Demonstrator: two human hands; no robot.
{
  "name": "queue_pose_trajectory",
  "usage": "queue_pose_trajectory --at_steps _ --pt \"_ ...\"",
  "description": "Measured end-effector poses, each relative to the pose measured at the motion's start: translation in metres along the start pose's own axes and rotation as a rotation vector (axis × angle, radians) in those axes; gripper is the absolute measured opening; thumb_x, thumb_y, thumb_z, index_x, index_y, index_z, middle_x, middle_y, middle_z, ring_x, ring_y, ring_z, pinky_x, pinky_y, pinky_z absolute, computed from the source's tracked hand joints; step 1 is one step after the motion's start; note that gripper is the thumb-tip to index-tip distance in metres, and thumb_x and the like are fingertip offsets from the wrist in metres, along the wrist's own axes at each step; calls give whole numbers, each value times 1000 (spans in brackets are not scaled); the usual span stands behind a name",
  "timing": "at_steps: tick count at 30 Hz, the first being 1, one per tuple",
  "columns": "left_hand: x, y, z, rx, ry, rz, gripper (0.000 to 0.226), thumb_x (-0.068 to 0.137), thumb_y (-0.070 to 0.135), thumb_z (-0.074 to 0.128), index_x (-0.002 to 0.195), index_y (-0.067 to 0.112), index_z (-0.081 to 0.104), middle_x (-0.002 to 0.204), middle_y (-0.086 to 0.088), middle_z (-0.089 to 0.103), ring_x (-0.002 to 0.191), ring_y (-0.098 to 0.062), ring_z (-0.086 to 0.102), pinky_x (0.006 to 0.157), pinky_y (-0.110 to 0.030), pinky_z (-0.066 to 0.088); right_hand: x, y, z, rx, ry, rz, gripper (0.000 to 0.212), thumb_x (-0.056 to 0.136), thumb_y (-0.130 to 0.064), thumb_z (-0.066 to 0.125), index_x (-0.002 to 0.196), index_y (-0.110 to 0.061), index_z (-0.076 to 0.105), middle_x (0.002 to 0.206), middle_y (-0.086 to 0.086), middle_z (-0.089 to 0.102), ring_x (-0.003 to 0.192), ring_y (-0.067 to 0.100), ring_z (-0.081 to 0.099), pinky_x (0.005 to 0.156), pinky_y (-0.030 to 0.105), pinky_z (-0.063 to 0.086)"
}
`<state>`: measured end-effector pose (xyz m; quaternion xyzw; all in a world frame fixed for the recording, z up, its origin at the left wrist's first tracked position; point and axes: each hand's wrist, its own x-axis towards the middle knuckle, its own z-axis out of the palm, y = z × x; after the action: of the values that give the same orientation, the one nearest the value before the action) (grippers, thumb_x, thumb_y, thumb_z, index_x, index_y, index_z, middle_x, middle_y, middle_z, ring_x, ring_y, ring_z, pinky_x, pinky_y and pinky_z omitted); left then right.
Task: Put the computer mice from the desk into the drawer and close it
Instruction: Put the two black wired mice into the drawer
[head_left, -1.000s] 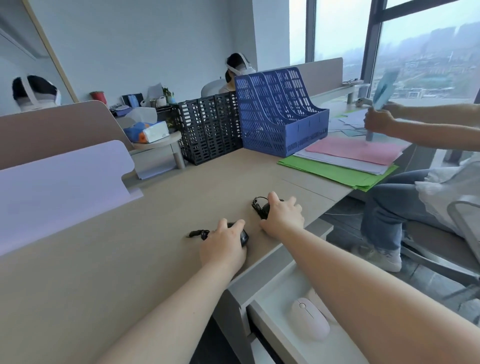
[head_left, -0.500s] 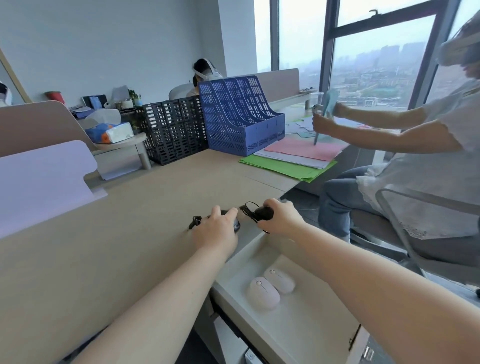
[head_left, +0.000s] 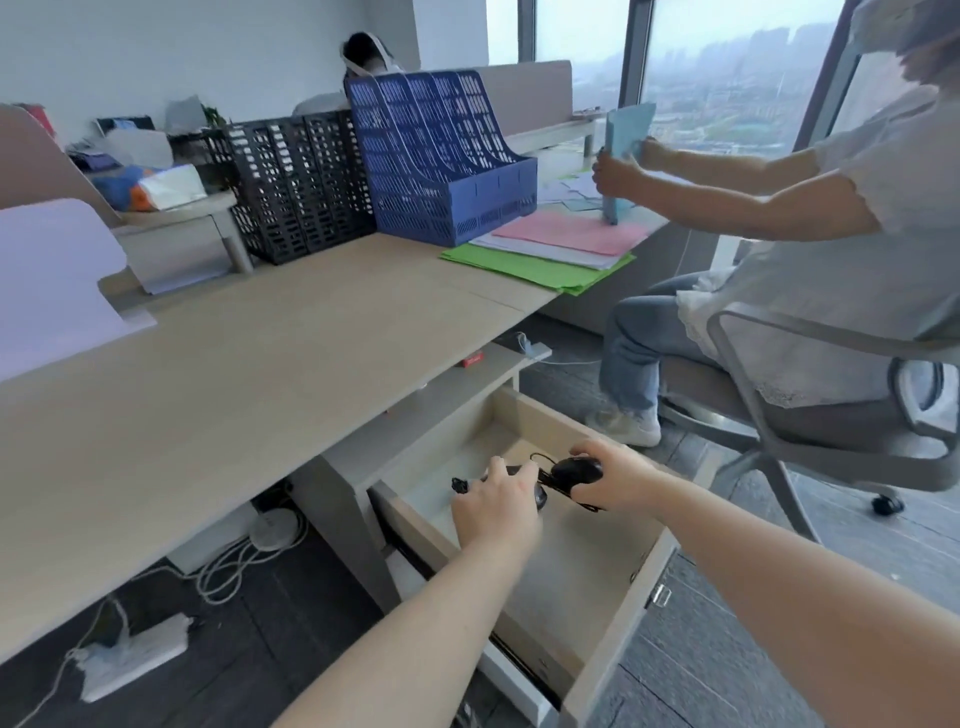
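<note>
Hands (head_left: 496, 512) (head_left: 615, 480) each hold a black mouse (head_left: 576, 470) in closed grip above the open drawer (head_left: 613, 597).

Both bare forearms reach up from the lower frame to its centre. The left hand (head_left: 496, 506) lies palm-down, fingers curled in a grip; the right hand (head_left: 610, 480) is clenched, thumb on top.

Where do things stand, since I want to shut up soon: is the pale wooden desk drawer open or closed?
Open. The pale wooden desk drawer is pulled far out, its inside exposed, both hands holding black mice above it.
</note>
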<state>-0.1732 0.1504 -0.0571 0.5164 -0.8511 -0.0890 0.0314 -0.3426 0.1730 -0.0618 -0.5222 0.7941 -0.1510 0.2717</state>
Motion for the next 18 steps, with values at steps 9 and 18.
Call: queue_pose_trajectory --at_steps 9,18 --pt "0 8 51 103 -186 -25 61 87 21 57 142 32 32 128 -9 44 113 -35 54 83 -39 44 18 21 31 -103 -181 41 67 79 -37 65 139 -29 37 131 15 41 116 34 49 95 34 43" --pt "-3 9 88 76 -299 -73 47 91 33 54 135 29 39 137 -11 37 123 -37 42 88 -41 43 27 23 55 -216 -281 41 68 78 -33 64 139 -25 35 134 18 31 112 40 52 97 43 49"
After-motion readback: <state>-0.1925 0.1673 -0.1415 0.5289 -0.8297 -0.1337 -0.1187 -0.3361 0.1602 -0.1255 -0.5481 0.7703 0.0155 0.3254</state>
